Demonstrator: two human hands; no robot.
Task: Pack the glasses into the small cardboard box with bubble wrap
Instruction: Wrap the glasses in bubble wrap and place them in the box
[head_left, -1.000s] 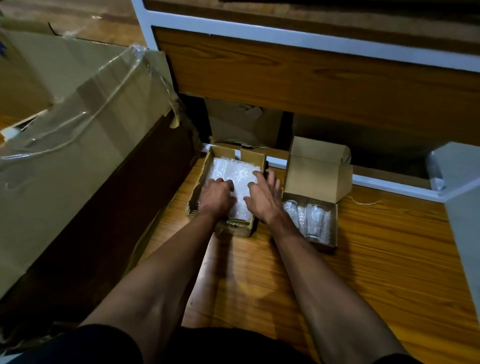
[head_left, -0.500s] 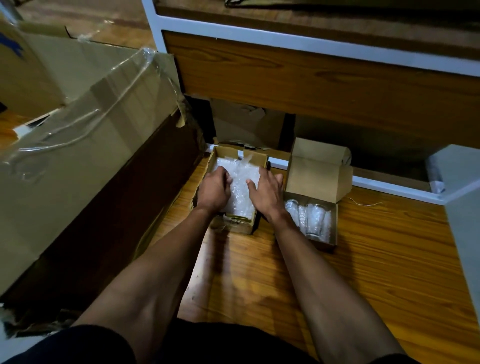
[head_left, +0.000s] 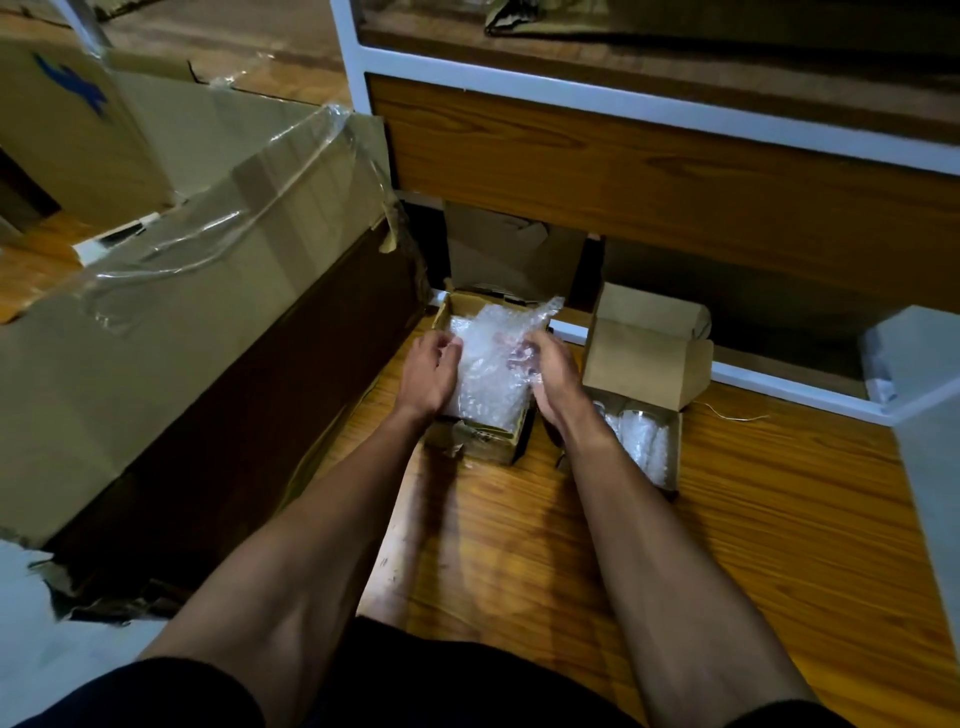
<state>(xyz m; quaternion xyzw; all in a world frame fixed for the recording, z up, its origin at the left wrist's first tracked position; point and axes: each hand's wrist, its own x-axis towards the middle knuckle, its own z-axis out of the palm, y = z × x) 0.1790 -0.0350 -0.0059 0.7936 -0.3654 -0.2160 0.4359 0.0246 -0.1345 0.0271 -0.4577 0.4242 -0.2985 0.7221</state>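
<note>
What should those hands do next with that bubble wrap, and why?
Probably press the bubble wrap back down flat into the small box. Both the left hand and the right hand grip its sides, and it bulges above the rim, while the glasses wait in the other box.

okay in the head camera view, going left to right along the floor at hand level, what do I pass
Large cardboard box → left hand → bubble wrap in the small cardboard box → right hand → open box of glasses → white furniture leg.
</note>
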